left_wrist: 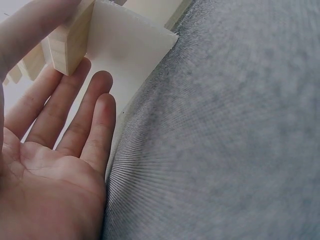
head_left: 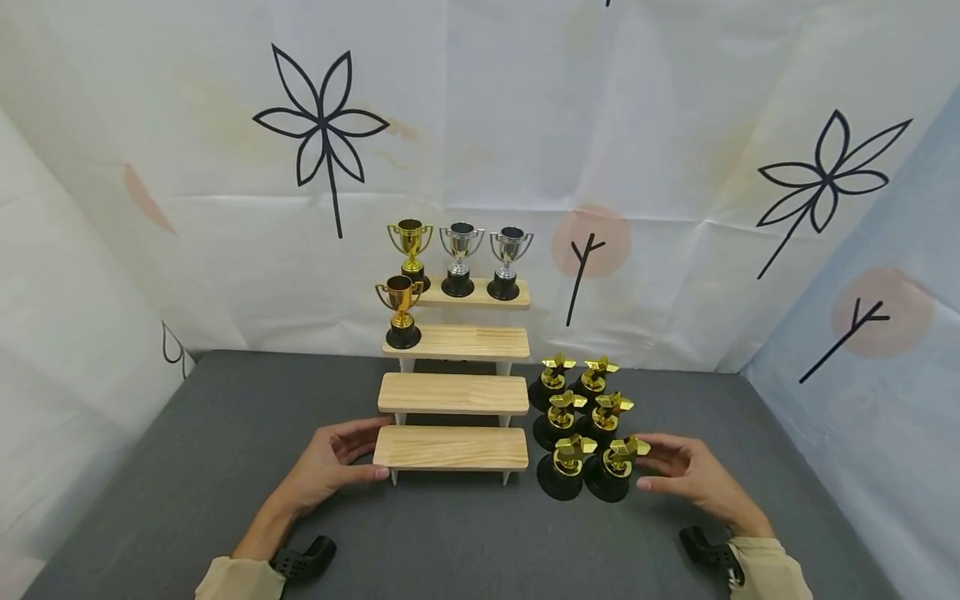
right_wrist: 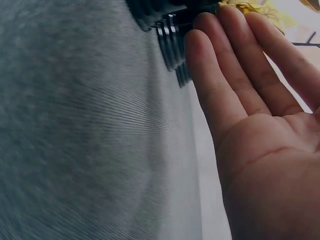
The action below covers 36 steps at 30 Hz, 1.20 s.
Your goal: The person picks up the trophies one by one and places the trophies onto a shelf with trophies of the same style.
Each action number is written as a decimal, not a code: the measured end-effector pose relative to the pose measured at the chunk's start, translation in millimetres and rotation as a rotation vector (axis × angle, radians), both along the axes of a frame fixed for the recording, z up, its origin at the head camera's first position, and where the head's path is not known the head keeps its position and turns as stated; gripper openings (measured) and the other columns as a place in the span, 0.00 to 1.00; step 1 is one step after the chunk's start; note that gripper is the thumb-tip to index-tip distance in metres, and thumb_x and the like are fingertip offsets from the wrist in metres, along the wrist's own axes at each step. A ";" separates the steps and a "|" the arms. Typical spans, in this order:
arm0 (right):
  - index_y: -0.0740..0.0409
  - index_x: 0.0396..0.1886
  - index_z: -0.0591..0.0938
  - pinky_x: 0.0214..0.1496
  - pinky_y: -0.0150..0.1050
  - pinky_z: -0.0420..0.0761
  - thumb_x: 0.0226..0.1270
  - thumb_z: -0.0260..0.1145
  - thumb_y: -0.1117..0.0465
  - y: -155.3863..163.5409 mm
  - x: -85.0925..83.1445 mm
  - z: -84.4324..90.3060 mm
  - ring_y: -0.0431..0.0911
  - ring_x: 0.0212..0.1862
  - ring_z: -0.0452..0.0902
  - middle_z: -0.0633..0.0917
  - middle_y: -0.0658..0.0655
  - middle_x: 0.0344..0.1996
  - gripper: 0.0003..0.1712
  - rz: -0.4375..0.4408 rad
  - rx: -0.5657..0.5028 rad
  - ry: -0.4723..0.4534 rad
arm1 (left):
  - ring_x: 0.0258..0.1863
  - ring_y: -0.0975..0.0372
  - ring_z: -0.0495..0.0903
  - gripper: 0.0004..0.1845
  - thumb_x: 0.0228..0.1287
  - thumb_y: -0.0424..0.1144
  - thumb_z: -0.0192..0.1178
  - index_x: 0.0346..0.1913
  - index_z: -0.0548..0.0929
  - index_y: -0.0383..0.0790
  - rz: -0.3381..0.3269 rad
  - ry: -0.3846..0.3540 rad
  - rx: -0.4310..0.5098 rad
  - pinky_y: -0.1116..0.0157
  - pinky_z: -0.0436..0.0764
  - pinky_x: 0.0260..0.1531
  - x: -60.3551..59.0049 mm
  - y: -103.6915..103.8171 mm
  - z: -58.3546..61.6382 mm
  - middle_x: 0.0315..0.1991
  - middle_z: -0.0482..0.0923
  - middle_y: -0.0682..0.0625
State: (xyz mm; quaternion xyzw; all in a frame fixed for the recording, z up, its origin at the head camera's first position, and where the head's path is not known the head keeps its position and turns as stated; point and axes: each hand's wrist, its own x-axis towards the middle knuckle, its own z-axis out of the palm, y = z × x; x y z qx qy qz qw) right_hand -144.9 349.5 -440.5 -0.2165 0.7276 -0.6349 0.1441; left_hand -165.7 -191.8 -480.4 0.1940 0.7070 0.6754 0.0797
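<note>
On the grey mat, four cup trophies (head_left: 411,250) occupy the wooden stepped stand (head_left: 452,393); six gold star trophies (head_left: 583,429) wait beside it. The left hand (head_left: 330,467) touches the stand, the right hand (head_left: 686,477) nears a star, both open, empty.

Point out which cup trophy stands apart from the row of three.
The gold cup trophy alone at the left end of the second-highest step; the others line the top step.

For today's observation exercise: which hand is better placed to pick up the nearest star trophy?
Probably the right hand: its fingers already reach the front star trophy beside the stand. The left hand rests at the bottom wooden step, on the far side from the trophies.
</note>
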 end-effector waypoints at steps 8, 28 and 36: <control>0.81 0.67 0.68 0.56 0.35 0.83 0.62 0.70 0.78 -7.4 -3.7 -9.7 0.37 0.57 0.80 0.82 0.39 0.57 0.35 -0.017 0.025 0.014 | 0.58 0.64 0.79 0.38 0.53 0.25 0.75 0.68 0.71 0.23 0.007 -0.003 -0.006 0.69 0.79 0.59 0.4 0.8 2.0 0.65 0.71 0.28; 0.81 0.55 0.78 0.56 0.29 0.81 0.55 0.77 0.75 -23.2 -8.2 -22.1 0.35 0.54 0.82 0.86 0.42 0.50 0.28 -0.121 0.128 0.120 | 0.59 0.63 0.79 0.38 0.53 0.25 0.75 0.68 0.72 0.23 0.010 0.002 0.000 0.69 0.79 0.59 0.2 -0.3 1.6 0.64 0.72 0.27; 0.80 0.54 0.79 0.54 0.27 0.82 0.55 0.77 0.74 -21.9 -2.3 -11.3 0.34 0.52 0.82 0.86 0.43 0.48 0.27 -0.163 0.162 0.114 | 0.58 0.64 0.79 0.38 0.53 0.25 0.76 0.68 0.72 0.23 0.012 -0.006 -0.001 0.69 0.79 0.59 0.3 0.7 1.9 0.64 0.72 0.28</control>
